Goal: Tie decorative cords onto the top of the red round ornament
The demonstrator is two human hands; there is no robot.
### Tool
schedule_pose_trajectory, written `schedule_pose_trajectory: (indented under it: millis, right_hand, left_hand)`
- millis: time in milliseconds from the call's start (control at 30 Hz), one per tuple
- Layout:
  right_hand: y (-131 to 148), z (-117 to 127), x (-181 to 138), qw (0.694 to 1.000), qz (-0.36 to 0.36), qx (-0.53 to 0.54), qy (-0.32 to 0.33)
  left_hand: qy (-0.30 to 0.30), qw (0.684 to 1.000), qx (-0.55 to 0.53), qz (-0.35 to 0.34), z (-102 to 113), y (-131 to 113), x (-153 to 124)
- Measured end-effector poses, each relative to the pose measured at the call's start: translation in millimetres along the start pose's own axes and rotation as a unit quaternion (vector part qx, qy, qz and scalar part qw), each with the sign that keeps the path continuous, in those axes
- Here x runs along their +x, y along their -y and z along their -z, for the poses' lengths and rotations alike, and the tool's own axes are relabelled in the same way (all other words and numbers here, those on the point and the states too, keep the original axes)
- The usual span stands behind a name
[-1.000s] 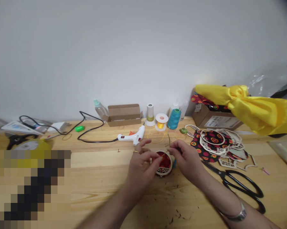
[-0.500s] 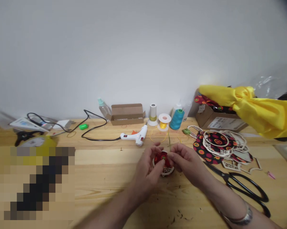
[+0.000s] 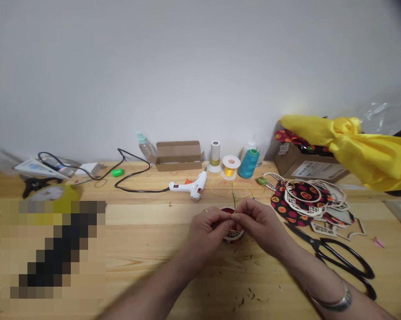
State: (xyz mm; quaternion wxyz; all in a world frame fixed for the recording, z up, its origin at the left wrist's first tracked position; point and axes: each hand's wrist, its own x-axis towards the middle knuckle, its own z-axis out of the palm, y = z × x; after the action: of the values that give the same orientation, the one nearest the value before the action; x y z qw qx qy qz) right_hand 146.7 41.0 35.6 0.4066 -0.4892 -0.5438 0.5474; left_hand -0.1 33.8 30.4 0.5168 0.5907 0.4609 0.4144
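Note:
A small round ornament of red fabric with a pale lattice frame (image 3: 234,234) lies on the table below my fingertips, partly covered by them. A thin green cord (image 3: 233,195) rises from between my fingers toward the yellow spool. My left hand (image 3: 209,231), a ring on one finger, is closed in a pinch at the cord's lower end. My right hand (image 3: 262,224) pinches the same cord, its fingertips meeting those of the left. Exactly how the cord passes between the fingers is hidden.
Black-handled scissors (image 3: 343,255) lie right of my right forearm, near fabric and lattice pieces (image 3: 297,202). Behind my hands are a white glue gun (image 3: 190,186), a yellow cord spool (image 3: 231,164) and a teal thread cone (image 3: 248,163). A cardboard box (image 3: 294,164) bears yellow cloth (image 3: 363,146).
My left thumb has come off the round ornament's face, and its fingertips have moved right to meet my right hand's at the green cord. The view has shifted slightly.

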Motion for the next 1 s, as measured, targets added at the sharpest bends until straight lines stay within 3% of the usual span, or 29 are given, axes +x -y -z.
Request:
schedule_pose_trajectory:
  millis: [433, 700, 833, 1000]
  right_hand:
    - [-0.8, 3.1, 0.6, 0.999, 0.0, -0.025, 0.021]
    - [-2.7, 5.5, 1.0, 0.995, 0.038, -0.094, 0.015]
    - [-1.7, 9.3, 0.2, 0.971, 0.085, -0.225, -0.005]
    - [-3.1, 8.2, -6.4, 0.913, 0.156, -0.374, -0.044]
  left_hand:
    - [0.028, 0.986, -0.099, 0.13, 0.7, -6.1, 2.7]
    - [-0.007, 0.976, -0.148, 0.163, 2.9, -9.1, 4.6]
    - [-0.017, 0.972, -0.172, 0.159, 5.9, -4.7, 8.0]
    - [-0.027, 0.955, -0.247, 0.16, 3.6, 4.2, 9.7]
